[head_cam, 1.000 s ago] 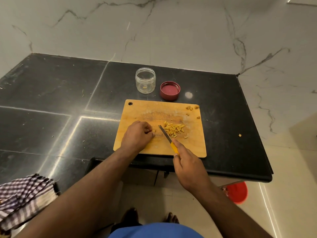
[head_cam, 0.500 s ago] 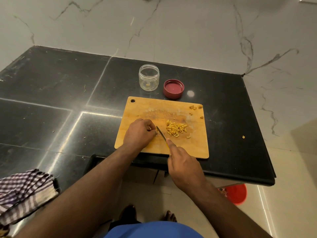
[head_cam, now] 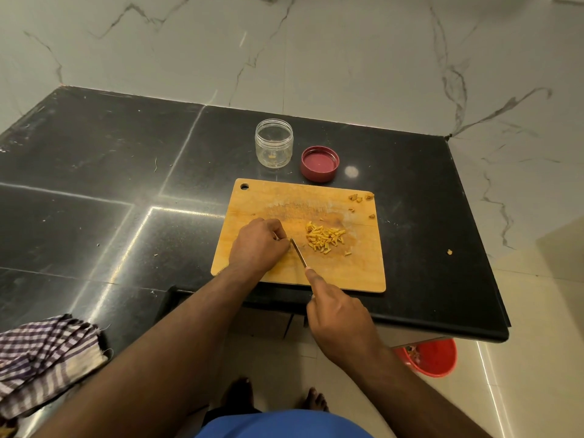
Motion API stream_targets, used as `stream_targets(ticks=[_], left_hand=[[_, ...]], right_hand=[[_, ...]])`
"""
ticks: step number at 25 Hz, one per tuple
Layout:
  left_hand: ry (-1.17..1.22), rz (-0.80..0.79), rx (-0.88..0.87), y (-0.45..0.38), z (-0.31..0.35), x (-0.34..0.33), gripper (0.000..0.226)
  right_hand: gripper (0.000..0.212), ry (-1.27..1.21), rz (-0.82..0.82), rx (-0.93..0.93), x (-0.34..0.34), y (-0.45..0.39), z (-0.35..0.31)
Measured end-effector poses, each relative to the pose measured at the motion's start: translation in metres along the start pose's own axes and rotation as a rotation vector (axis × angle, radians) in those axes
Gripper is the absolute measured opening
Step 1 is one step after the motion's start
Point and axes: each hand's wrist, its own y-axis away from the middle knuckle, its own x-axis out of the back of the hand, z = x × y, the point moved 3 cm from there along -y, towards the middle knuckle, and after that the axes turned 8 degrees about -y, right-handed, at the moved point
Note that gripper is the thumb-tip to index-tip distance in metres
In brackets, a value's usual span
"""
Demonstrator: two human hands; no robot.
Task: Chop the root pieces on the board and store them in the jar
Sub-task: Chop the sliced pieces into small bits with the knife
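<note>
The right hand (head_cam: 339, 314) is gripping a knife (head_cam: 298, 251), blade on the wooden cutting board (head_cam: 347, 273) at frame centre. The left hand (head_cam: 259, 245), fingers curled, is pressing beside the blade; whether it holds a piece cannot be told. Chopped root pieces (head_cam: 324, 238) are lying right of the blade. The open jar (head_cam: 274, 143) is standing above the board on the table (head_cam: 94, 159).

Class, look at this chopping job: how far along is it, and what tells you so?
Done: a heap of chopped root pieces lies mid cutting board. In hand: the right hand holds a knife beside the left hand, whose curled fingers seem to hold a piece, though it is hidden. Left: a few scraps sit at the board's far corner, and the open jar, lid off, looks almost empty, so storing remains.
</note>
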Motion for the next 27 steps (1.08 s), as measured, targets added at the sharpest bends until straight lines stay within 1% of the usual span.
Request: stream_targets(ticks=[5,8,12,16,21,23,25,27], left_hand=[[0.027,-0.027,0.000,-0.001,-0.004,-0.001,0.009],[0.033,-0.029,-0.005,-0.001,-0.004,0.000,0.008],[0.027,-0.013,-0.012,0.000,-0.002,0.001,0.005],[0.029,-0.006,-0.010,0.001,0.000,0.002,0.005],[0.037,-0.003,-0.007,0.002,0.000,0.002,0.007],[0.048,-0.012,0.007,0.002,-0.001,0.002,0.007],[0.058,-0.016,0.005,0.003,-0.002,0.004,0.005],[0.065,-0.008,-0.009,0.005,-0.001,0.006,0.010]], right_hand=[[0.051,-0.034,0.115,0.039,0.010,0.007,0.005],[0.052,-0.047,0.080,0.003,0.010,-0.004,0.001],[0.052,-0.035,0.054,0.019,0.005,-0.013,-0.006],[0.053,0.034,0.008,0.007,0.002,-0.018,-0.008],[0.054,0.084,-0.016,0.029,0.002,-0.003,-0.006],[0.053,0.083,0.021,0.043,0.005,0.005,-0.004],[0.053,0.074,0.090,0.051,0.008,0.009,0.000],[0.051,0.039,0.127,0.033,0.012,0.007,0.001]])
